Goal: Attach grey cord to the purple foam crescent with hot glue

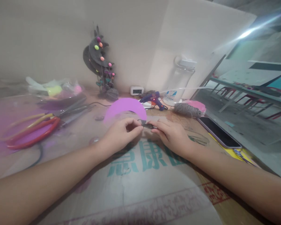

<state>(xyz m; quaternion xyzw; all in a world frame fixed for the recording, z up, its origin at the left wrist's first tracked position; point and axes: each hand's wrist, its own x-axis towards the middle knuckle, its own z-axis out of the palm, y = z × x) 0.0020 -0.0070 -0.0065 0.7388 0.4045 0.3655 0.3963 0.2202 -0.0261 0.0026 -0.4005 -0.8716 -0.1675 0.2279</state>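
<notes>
Near the middle of the head view, my left hand [124, 134] and my right hand [170, 132] come close together, each in a pinch. Between their fingertips is a small dark grey piece [148, 126], with a thin strand curling up at its left end; its exact kind is too small to make out. Just behind my left hand lies a purple crescent-shaped sheet [125, 105], its lower left part blurred. Under both hands is a pale sheet with green characters [152, 156].
Large red-handled scissors [35, 137] lie at left, below a clear plastic bag [57, 89]. At the back are a grey moon ornament [96, 57], a small clock [137, 91], a blue glue gun [155, 99] and a clear bottle [178, 84]. Grey yarn [187, 110] and a phone [220, 132] lie right.
</notes>
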